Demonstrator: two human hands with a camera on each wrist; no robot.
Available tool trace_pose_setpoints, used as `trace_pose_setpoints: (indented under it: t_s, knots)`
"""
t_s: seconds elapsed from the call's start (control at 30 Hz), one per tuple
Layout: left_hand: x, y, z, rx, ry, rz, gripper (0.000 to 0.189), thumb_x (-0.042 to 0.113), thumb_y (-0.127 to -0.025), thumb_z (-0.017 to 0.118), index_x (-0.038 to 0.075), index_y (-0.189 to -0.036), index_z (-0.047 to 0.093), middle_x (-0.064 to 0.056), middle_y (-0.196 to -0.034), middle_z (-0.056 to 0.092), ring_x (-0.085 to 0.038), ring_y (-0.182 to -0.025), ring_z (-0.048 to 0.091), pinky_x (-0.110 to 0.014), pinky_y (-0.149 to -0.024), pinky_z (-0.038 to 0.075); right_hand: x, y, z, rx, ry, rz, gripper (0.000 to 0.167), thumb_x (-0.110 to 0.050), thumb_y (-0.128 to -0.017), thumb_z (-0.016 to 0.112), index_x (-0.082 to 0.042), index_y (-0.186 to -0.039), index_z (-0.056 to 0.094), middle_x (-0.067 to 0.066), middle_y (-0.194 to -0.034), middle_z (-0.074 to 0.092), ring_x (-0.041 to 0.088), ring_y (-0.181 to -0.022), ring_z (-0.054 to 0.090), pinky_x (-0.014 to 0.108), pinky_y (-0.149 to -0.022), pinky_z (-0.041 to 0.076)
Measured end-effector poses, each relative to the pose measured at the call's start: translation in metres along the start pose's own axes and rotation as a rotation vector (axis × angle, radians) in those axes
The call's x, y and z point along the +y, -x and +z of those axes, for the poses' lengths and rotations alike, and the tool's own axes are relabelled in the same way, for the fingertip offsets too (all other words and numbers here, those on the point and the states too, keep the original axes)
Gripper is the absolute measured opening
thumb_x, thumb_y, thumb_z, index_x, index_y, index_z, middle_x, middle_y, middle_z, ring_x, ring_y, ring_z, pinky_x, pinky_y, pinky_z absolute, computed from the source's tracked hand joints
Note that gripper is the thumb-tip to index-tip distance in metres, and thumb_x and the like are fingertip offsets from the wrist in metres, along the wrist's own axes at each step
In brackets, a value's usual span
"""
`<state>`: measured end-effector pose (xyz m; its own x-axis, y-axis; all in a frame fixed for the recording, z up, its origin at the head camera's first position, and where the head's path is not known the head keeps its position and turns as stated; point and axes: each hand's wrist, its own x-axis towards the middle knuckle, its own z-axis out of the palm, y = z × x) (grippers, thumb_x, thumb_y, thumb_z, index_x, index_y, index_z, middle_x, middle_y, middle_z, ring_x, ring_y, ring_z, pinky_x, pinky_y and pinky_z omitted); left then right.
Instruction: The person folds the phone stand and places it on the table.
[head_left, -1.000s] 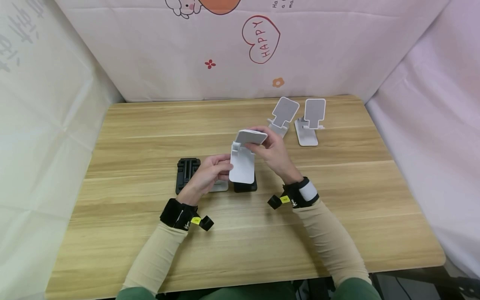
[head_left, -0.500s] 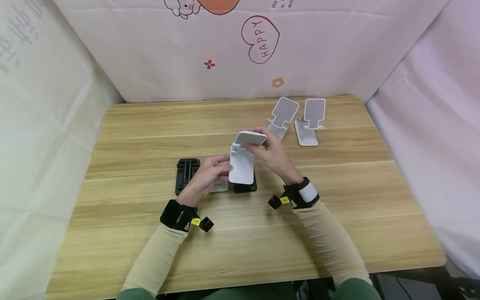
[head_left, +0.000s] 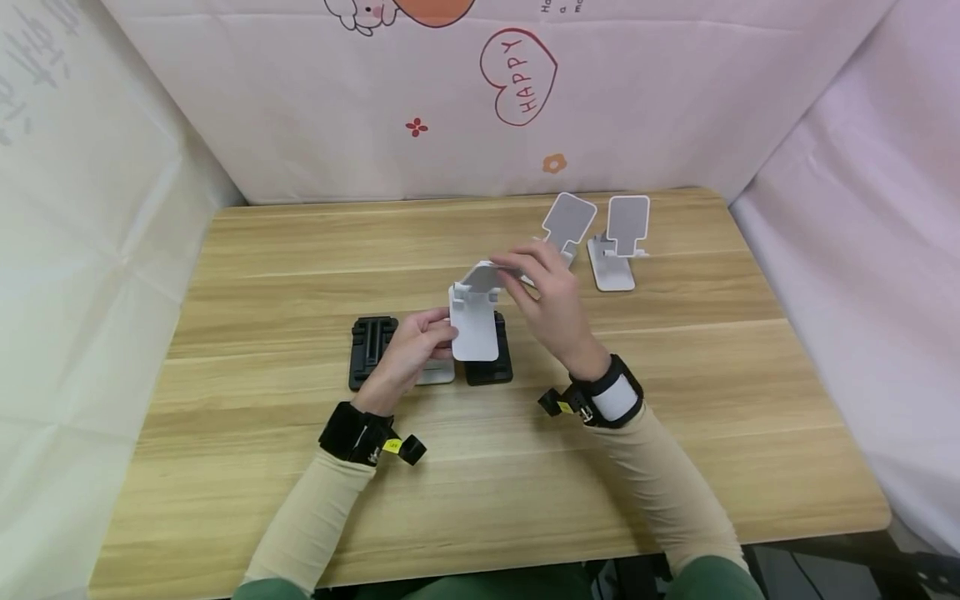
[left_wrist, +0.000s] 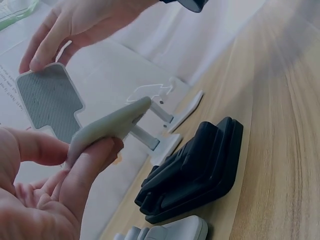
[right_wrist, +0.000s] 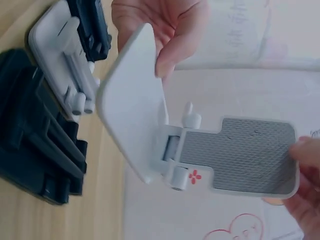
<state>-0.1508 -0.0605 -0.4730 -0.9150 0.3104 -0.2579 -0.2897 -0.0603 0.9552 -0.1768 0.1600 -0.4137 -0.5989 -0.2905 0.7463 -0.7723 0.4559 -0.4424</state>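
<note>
A white folding phone stand (head_left: 474, 331) is held in the air between both hands. My left hand (head_left: 411, 350) pinches the edge of its base plate between thumb and fingers. At the far end of the grey-padded rest (right_wrist: 250, 155), my right hand (head_left: 553, 304) pinches with thumb and fingertips. In the right wrist view the rest is swung out from the base at the hinge. Below lie a black folded phone stand (head_left: 491, 371), a white folded stand (head_left: 438, 373) partly hidden by my left hand, and another black one (head_left: 371, 348).
Two white phone stands, one tilted (head_left: 570, 218) and one straighter (head_left: 627, 225), stand unfolded at the back right; my right hand partly covers the tilted one. A printed cloth (head_left: 337, 100) rises behind the wooden table (head_left: 300, 267).
My right hand has turned and shifted its grip along the rest, which now stands at a different angle to the base. The held stand has moved slightly left, uncovering more of the black one.
</note>
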Motion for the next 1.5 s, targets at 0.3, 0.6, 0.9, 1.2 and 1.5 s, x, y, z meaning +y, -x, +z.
trace_pose_setpoints:
  t_s: [0.3, 0.6, 0.9, 1.2, 1.5]
  knots:
    - [0.0, 0.001, 0.002, 0.053, -0.037, 0.004, 0.048, 0.001, -0.098, 0.058, -0.007, -0.145, 0.052, -0.024, -0.133, 0.067, -0.036, -0.118, 0.068, -0.032, -0.082, 0.063, -0.013, -0.001, -0.004, -0.074, 0.153, -0.021, 0.014, 0.002, -0.097, 0.067, 0.004, -0.111, 0.071, 0.017, -0.105, 0.066, 0.032, -0.099, 0.062, 0.04, -0.087, 0.055]
    - [0.003, 0.003, 0.003, 0.049, -0.064, -0.008, 0.046, 0.002, -0.098, 0.057, -0.005, -0.144, 0.054, -0.022, -0.132, 0.067, -0.035, -0.117, 0.069, -0.031, -0.081, 0.063, -0.018, 0.002, -0.004, -0.079, 0.216, -0.049, 0.013, 0.003, -0.099, 0.065, 0.005, -0.11, 0.07, 0.017, -0.104, 0.065, 0.032, -0.096, 0.061, 0.038, -0.082, 0.056]
    - [-0.002, 0.003, 0.002, 0.031, -0.09, -0.012, 0.045, 0.003, -0.099, 0.058, -0.003, -0.143, 0.056, -0.022, -0.129, 0.069, -0.032, -0.111, 0.071, -0.03, -0.078, 0.064, -0.019, 0.01, -0.001, -0.084, 0.256, -0.073, 0.012, 0.003, -0.097, 0.068, 0.005, -0.109, 0.07, 0.015, -0.1, 0.064, 0.03, -0.088, 0.057, 0.033, -0.071, 0.051]
    - [-0.001, 0.002, 0.001, 0.075, -0.072, -0.033, 0.046, 0.002, -0.098, 0.059, -0.006, -0.143, 0.055, -0.024, -0.128, 0.069, -0.032, -0.109, 0.072, -0.03, -0.076, 0.064, -0.024, 0.022, 0.003, -0.113, 0.287, -0.115, 0.014, 0.004, -0.094, 0.071, 0.005, -0.108, 0.069, 0.015, -0.096, 0.062, 0.029, -0.085, 0.058, 0.034, -0.068, 0.052]
    - [0.004, 0.001, -0.003, 0.112, 0.006, -0.064, 0.044, 0.003, -0.098, 0.058, -0.006, -0.141, 0.057, -0.027, -0.128, 0.068, -0.018, -0.091, 0.075, -0.026, -0.072, 0.063, -0.032, 0.033, 0.011, -0.133, 0.26, -0.152, 0.016, 0.004, -0.093, 0.072, 0.002, -0.108, 0.072, 0.012, -0.09, 0.061, 0.026, -0.081, 0.057, 0.033, -0.066, 0.051]
